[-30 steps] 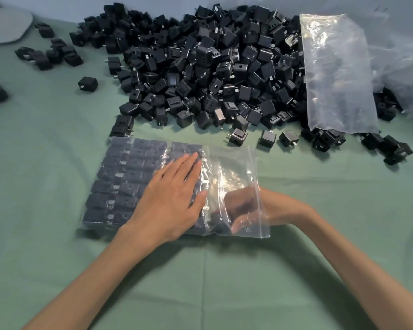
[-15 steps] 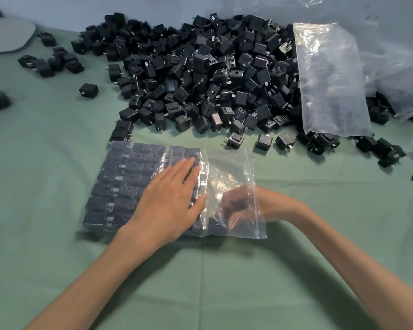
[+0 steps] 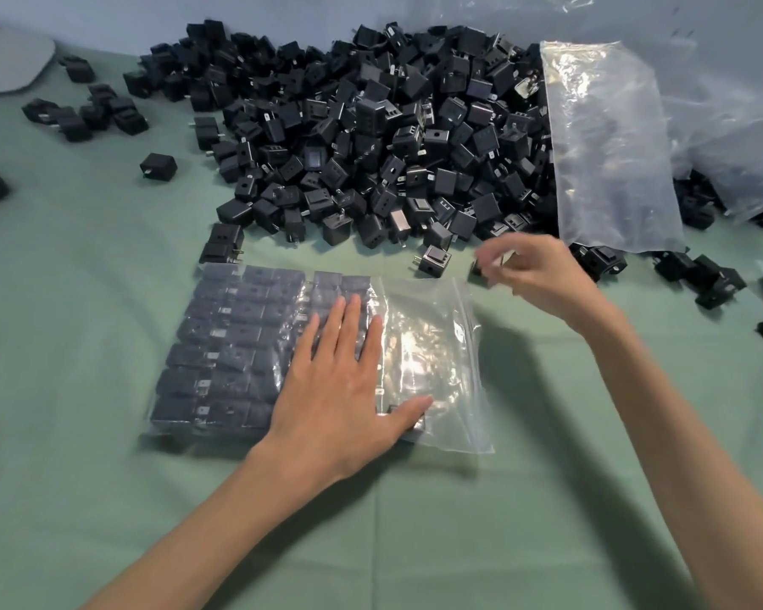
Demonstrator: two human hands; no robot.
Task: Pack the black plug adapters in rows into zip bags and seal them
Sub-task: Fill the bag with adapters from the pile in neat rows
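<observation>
The left hand (image 3: 340, 389) lies flat on the slippery zip bag (image 3: 432, 345) — probably heavy, best lifted from beneath. The right hand (image 3: 542, 275) is blurred; its grip cannot be told.

The right hand (image 3: 542, 275) is blurred; whether its fingers (image 3: 487, 257) hold anything is unclear. The left hand (image 3: 340, 389) hides part of the bagged adapters (image 3: 230, 341). A grey object (image 3: 5, 59) is cut by the left edge.
</observation>
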